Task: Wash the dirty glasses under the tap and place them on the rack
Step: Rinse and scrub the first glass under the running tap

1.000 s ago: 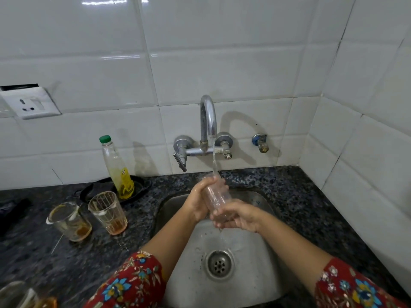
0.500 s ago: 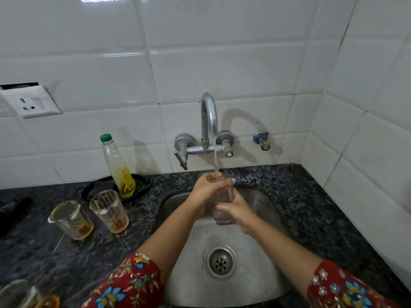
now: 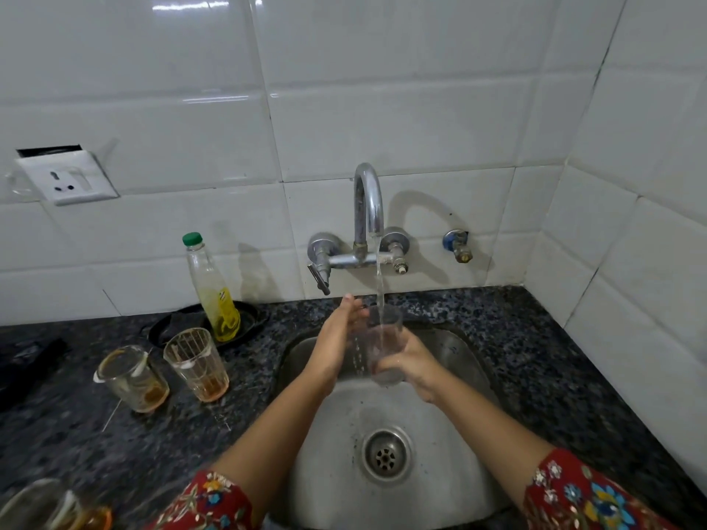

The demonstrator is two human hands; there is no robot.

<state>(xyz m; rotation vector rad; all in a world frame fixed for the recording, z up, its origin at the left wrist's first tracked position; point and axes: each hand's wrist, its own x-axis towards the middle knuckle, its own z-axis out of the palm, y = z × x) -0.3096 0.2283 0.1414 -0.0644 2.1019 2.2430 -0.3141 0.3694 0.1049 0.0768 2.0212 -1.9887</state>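
- Filling under the tap [image 3: 368, 200], the glass [image 3: 383, 334] is held upright with its mouth up, so the water stream [image 3: 379, 277] runs straight into it. It hangs over the back of the sink [image 3: 333, 472], where any overflow falls to the drain.
- The right hand [image 3: 415, 367] grips the glass low, fingers curled round its lower part, which leaves the rim free for the water.
- The left hand [image 3: 338, 334] is just beside the glass on its left, fingers [image 3: 350, 306] straight and close together, pointing up toward the tap. Whether they touch the glass wall I cannot tell. It looks placed to rub or steady the glass.
- Two dirty glasses [image 3: 197, 363] with brown dregs stand side by side on the tabletop [image 3: 516, 357], left of the sink and within reach of the left hand, probably waiting their turn.
- A green-capped bottle [image 3: 212, 290] stands on a black dish [image 3: 248, 319] behind them, by the wall. It is likely the soap, kept close to the basin.
- No rack is in view, so the placing step seems not yet begun and most of the task remains.
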